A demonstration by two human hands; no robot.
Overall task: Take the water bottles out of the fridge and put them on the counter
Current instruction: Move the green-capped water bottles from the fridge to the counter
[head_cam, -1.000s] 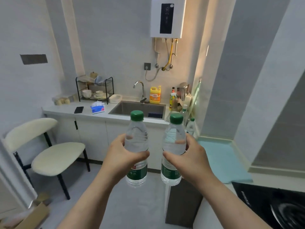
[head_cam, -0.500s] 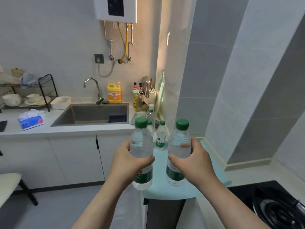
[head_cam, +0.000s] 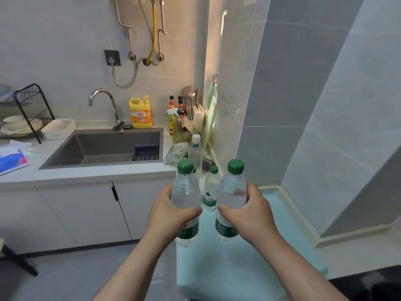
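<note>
My left hand (head_cam: 171, 211) grips a clear water bottle (head_cam: 186, 192) with a green cap and green label, held upright. My right hand (head_cam: 249, 211) grips a second green-capped water bottle (head_cam: 231, 190), also upright. Both bottles hang over the near end of the counter, which is covered by a light blue mat (head_cam: 227, 263). Behind them on the counter stand a smaller green-capped bottle (head_cam: 210, 192) and a taller white-capped bottle (head_cam: 195, 148). Another green cap peeks out behind the left bottle. The fridge is out of view.
A steel sink (head_cam: 104, 148) with a tap lies to the left, beside a yellow detergent jug (head_cam: 140, 114), sauce bottles and a knife block (head_cam: 196, 114). A dish rack (head_cam: 23, 114) and tissue pack (head_cam: 12, 157) sit far left. A black hob (head_cam: 373, 285) is at bottom right.
The view has swung right and closer to the counter corner. Both hands, still holding their bottles, now hover over the blue mat, nearer the bottles standing there.
</note>
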